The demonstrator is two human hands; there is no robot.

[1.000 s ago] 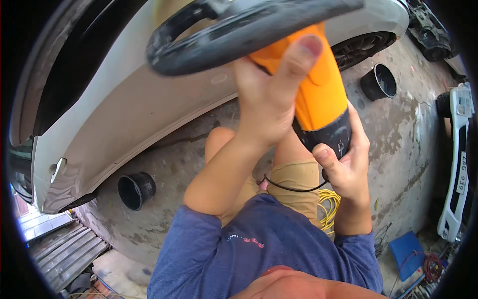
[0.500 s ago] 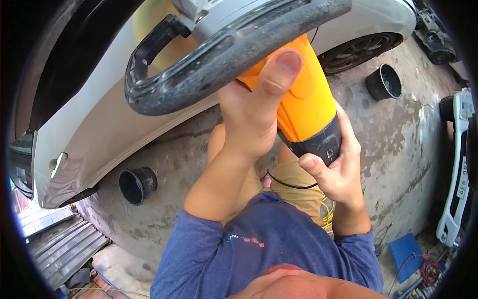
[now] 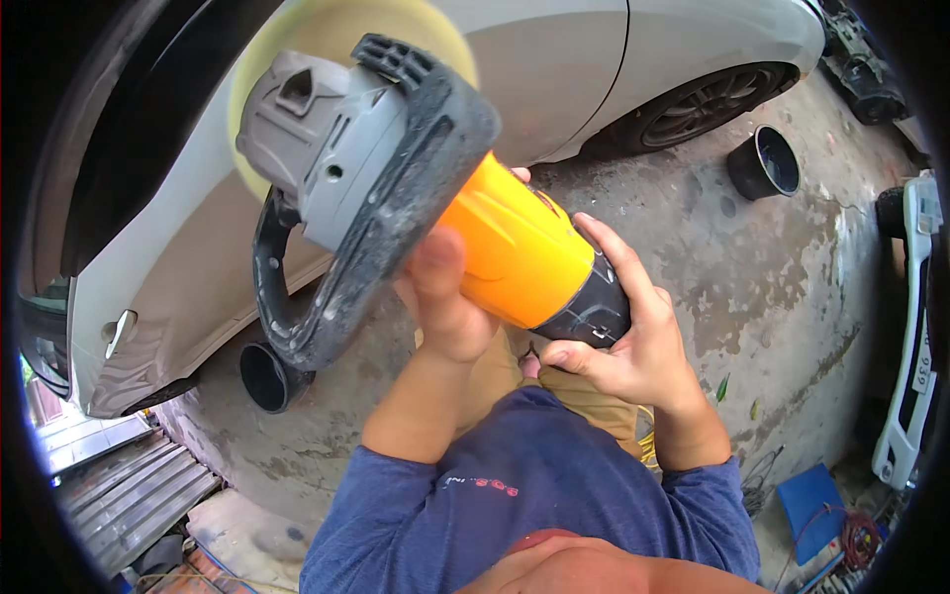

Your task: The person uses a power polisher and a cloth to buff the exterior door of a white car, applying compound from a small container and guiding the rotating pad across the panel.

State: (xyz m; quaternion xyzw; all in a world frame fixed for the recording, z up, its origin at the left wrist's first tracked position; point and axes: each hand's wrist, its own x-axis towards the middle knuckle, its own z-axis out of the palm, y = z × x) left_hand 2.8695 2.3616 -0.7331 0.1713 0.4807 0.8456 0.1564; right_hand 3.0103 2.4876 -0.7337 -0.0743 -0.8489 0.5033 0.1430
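Note:
A car polisher (image 3: 517, 249) with an orange body, grey head and black loop handle is held between both my hands in front of a white car (image 3: 549, 74). My left hand (image 3: 450, 312) is wrapped round the orange body just behind the handle. Closed on the black rear end is my right hand (image 3: 643, 342), thumb underneath and fingers over the far side. The round yellowish pad (image 3: 445, 40) looks smeared, as if spinning. It overlaps the car's side panel; whether it touches the paint I cannot tell.
One black bucket (image 3: 277, 376) stands by the car at left, another black bucket (image 3: 764, 163) near its wheel (image 3: 708, 107). A white bumper (image 3: 905, 396) lines the right edge. A yellow cord (image 3: 646, 436) lies beside my leg. Corrugated sheets (image 3: 139, 495) lie lower left.
The polisher has swung down and left, so its grey head and the pad now show fully. Both hands have moved left with it, keeping their grip.

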